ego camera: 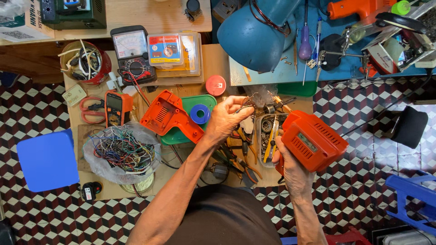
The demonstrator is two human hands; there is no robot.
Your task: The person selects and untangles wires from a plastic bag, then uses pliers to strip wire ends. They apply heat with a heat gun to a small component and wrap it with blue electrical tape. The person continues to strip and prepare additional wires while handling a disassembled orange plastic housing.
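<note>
The right hand (293, 170) is wrapped closed around the grip of an orange power tool housing (313, 143), right of centre in the frame and just off the right edge of the desk (213, 59). The housing's long axis runs diagonally, from its nose at the upper left, beside the small metal parts near a tray, down to its blunt end at the lower right over the checkered floor. Its vented face with a small label is turned up toward the camera.

The left hand (227, 119) is at the centre of the frame, fingers curled and pinched together on a small wire piece (247, 103) near the housing's nose; what exactly the piece is cannot be told.

Just left of that hand, the matching orange housing half (170, 115) lies on a green tray (206, 102), its long axis running from upper left to lower right, beside a blue spool (200, 114). Below the hands lie pliers (247, 163).

In the left part of the frame are 2 meters: an analog multimeter (131, 54) and an orange digital multimeter (116, 108). A bag of tangled coloured wires (120, 152) sits below them. A blue desk lamp (254, 31) hangs over the upper centre.
</note>
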